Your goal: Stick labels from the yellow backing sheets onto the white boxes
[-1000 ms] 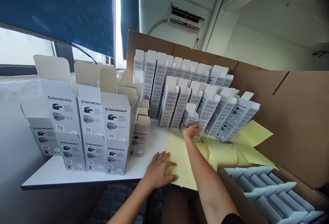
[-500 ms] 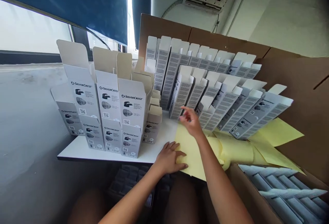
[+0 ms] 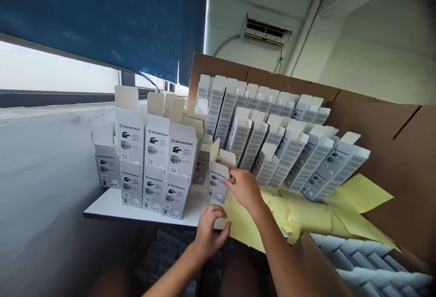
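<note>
My right hand [image 3: 243, 188] pinches the right side of a small grey SilverCrest carton [image 3: 218, 180], which stands upright on the white table [image 3: 195, 213] with its top flaps up. Just in front of that carton, my left hand [image 3: 209, 230] hovers by the table edge with nothing in it, thumb and fingers apart and curved. Beneath both hands lies a yellow sheet [image 3: 240, 224]. To the left stand stacked SilverCrest cartons [image 3: 179, 158], flaps up. Rows of similar cartons [image 3: 240, 136] lean back behind my right hand.
A yellow wrapped bundle [image 3: 303, 217] lies right of my right forearm. At the lower right, a cardboard box [image 3: 311, 260] holds several pale cartons. Tall brown cardboard [image 3: 391, 151] walls the back and right. More cartons [image 3: 163, 251] sit in shadow under the table.
My right hand has moved left and down and now grips a small carton standing beside the left stacks. My left hand has lifted off the yellow sheet. The camera view has tilted up.
</note>
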Motion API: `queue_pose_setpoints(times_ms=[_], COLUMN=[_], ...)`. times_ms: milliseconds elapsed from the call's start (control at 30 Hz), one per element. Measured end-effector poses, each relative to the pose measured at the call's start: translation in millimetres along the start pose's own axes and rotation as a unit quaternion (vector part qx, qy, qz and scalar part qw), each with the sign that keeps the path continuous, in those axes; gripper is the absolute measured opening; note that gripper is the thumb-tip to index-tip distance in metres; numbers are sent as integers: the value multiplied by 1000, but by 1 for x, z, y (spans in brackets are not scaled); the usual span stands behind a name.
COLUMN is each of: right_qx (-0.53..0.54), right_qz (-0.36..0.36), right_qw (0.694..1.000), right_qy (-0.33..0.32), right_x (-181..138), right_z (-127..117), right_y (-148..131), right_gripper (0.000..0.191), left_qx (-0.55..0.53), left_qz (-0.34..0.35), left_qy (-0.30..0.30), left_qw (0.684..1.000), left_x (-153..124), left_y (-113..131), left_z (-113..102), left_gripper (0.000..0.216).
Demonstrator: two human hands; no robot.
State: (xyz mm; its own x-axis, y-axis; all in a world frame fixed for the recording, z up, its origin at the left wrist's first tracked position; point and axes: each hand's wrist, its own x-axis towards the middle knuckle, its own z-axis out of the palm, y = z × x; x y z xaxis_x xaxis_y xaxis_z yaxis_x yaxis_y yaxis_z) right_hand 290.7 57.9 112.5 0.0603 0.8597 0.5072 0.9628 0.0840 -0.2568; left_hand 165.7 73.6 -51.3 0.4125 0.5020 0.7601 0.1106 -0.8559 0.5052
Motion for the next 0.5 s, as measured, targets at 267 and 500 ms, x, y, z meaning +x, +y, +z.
queue_pose_setpoints(times_ms=[267, 500], right_qx=[-3, 136], right_qz=[45, 56], right_qw=[999, 986], right_qy=[6, -74], right_x=[-41, -96], right_z=[7, 12], right_y=[-40, 8], right_gripper=[29, 75], left_qx=[-12, -53], left_qz=[-183, -224], left_qy=[78, 10], left_qw=[980, 973], left_x=[7, 8], left_y=[8, -21], left_z=[-35, -38], left_gripper=[99, 95])
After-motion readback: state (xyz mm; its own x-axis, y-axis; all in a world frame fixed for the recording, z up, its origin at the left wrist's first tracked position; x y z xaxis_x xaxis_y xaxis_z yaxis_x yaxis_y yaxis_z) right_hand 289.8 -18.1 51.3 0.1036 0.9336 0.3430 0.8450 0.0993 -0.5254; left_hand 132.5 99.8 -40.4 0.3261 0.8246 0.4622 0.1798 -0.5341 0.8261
